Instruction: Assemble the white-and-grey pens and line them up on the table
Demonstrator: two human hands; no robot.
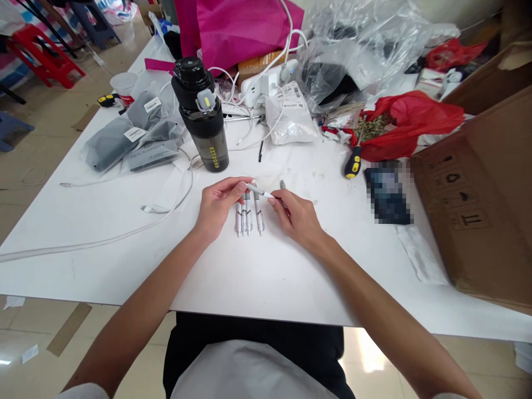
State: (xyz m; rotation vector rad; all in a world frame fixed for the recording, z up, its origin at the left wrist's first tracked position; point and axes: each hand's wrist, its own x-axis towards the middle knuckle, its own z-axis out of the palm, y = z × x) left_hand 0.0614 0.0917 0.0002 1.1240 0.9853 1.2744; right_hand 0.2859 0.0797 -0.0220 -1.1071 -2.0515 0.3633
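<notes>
Head-worn camera, facing forward and down; close above left hand (pixel 218 208), right hand (pixel 297 216), white table (pixel 103 249).

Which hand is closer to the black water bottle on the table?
Left. The left hand is in front of the water bottle, not touching it, while the right hand sits farther away, in front and to the bottle's right.

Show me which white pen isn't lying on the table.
The slanted pen, held between the left hand and right hand; the others lie flat.

White pens (pixel 248 217), lying side by side, one held crosswise
</notes>
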